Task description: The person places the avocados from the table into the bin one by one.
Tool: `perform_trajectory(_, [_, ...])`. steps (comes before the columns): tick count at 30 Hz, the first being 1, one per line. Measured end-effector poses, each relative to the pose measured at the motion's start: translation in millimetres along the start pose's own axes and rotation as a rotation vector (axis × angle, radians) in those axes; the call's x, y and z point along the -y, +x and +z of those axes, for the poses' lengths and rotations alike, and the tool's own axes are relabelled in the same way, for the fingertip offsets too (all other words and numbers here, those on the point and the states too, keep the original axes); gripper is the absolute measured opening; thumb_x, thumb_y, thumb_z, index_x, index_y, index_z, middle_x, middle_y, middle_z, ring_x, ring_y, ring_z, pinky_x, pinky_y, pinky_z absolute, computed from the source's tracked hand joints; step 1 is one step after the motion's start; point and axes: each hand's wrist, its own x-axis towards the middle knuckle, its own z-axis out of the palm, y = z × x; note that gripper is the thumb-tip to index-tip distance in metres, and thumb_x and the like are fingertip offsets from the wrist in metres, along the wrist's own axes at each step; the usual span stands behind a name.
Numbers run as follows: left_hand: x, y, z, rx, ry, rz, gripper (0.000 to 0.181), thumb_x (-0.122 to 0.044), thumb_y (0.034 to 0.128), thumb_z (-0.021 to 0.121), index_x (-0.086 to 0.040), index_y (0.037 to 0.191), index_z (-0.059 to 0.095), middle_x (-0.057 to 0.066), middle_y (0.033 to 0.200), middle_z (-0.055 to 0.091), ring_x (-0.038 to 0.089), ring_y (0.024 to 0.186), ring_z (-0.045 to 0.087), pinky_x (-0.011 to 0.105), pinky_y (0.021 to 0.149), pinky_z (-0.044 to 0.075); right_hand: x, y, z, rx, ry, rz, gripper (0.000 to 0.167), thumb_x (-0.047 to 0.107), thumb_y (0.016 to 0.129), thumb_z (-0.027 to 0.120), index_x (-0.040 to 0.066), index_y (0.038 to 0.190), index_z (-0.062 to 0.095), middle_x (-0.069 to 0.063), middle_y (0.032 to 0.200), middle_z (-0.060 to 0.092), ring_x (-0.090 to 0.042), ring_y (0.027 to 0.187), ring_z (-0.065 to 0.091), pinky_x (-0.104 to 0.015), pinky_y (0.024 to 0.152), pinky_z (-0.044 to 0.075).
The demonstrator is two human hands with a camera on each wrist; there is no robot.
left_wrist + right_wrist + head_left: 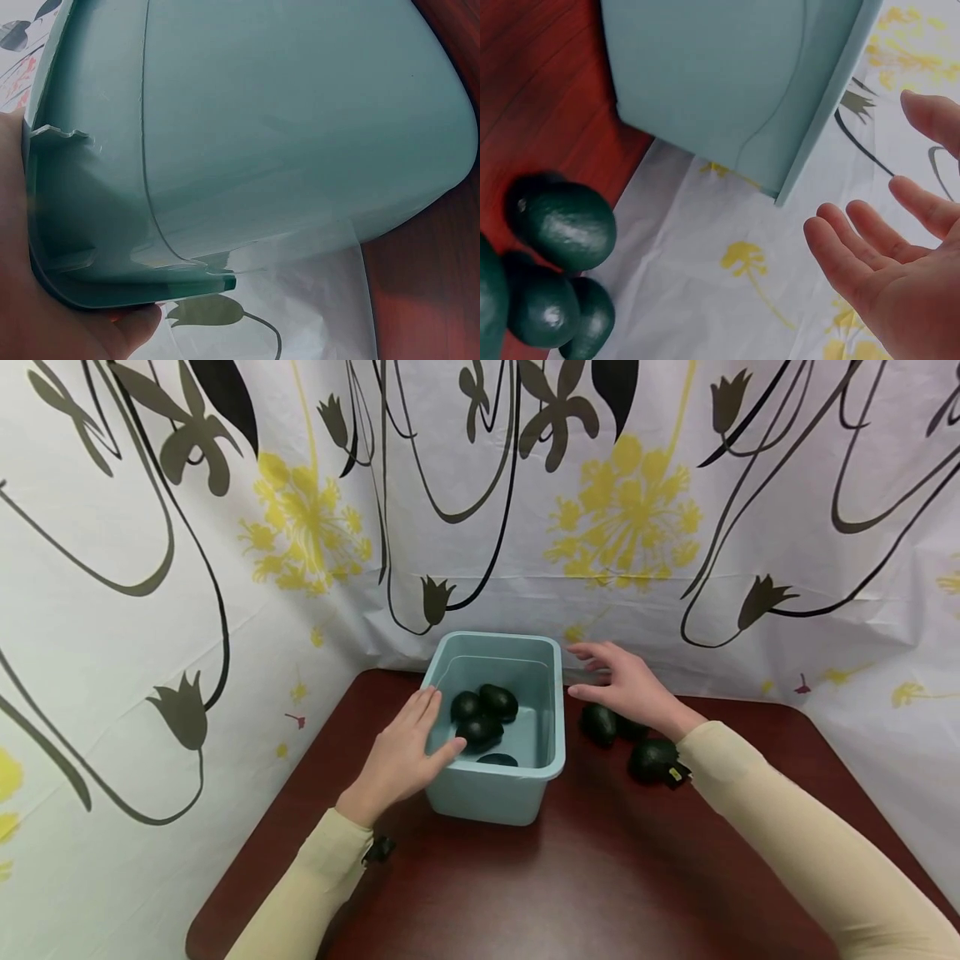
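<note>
Your left hand (401, 753) rests on the left rim of the pale blue bin (487, 797), mid-frame in the head view, its fingers straight and side by side, thumb set apart; the left wrist view cuts off most of that hand. Inside the bin lie dark avocados (480, 733), three plain to see, one partly hidden by the near rim. Your right hand (630, 687), thumb and fingers apart and holding nothing, partly covers the loose avocados (598, 725) on the counter (585, 877), right of centre; the right wrist view's left edge crops one.
</note>
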Motion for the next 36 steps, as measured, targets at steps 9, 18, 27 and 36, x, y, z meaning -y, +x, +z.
perform_trajectory(9, [-1.0,0.4,-0.5,-0.001,-0.003,0.001,0.09,-0.07,0.0969,0.042,-0.003,0.157,0.033,0.015,0.162,0.029,0.029,0.15,0.023,0.051,0.113,0.033,-17,-13.4,-3,0.003,-0.031,0.034,0.067,0.048,0.089,0.074,0.034,0.148,0.046,0.005,0.141,0.048,-0.022,0.122,0.055,-0.05,0.101,0.045])
perform_trajectory(18, [0.4,1.3,1.4,-0.001,0.007,0.003,0.09,-0.069,0.097,0.043,-0.003,0.157,0.033,0.015,0.162,0.029,0.029,0.151,0.023,0.051,0.113,0.033,-37,-26.9,-8,0.008,-0.049,0.077,0.068,0.048,0.09,0.074,0.029,0.149,0.047,-0.002,0.141,0.048,-0.028,0.124,0.053,-0.052,0.101,0.045])
perform_trajectory(27, [0.8,0.0,0.1,0.0,0.008,0.0,0.09,-0.069,0.097,0.043,-0.004,0.157,0.032,0.015,0.162,0.029,0.029,0.151,0.022,0.051,0.113,0.033,-58,-44.1,-8,0.016,-0.063,0.095,0.066,0.045,0.091,0.074,0.023,0.148,0.049,-0.006,0.139,0.053,-0.03,0.126,0.051,-0.055,0.102,0.043])
perform_trajectory(36, [1.8,-0.2,1.4,-0.001,0.005,0.004,0.089,-0.07,0.0969,0.043,-0.005,0.157,0.032,0.013,0.163,0.027,0.028,0.151,0.022,0.05,0.113,0.033,-85,-66.1,-6,0.034,-0.082,0.139,0.059,0.044,0.09,0.075,0.026,0.142,0.053,-0.005,0.139,0.056,-0.029,0.13,0.051,-0.056,0.1,0.044])
